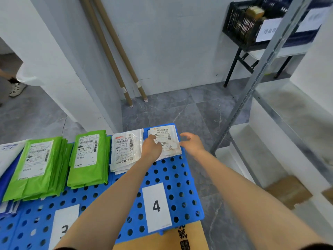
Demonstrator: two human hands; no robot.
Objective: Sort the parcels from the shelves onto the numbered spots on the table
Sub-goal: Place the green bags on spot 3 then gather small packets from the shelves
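Observation:
A small white parcel (164,137) with a printed label lies at the far right corner of the blue perforated table (173,179), above the card marked 4 (157,207). My left hand (152,147) rests on its left edge, fingers curled down on it. My right hand (191,143) hovers just off its right edge, fingers apart and holding nothing. Left of it lies a white parcel stack (125,150), then two stacks of green parcels (90,157) (38,165). The card marked 3 (64,226) is partly hidden by my left arm.
A grey metal shelf rack (266,73) stands at the right, with brown boxes (288,192) on its low shelf. A black crate (252,20) sits on a stand at the back. Brown poles (115,56) lean against the white wall. Someone's shoe (17,89) shows far left.

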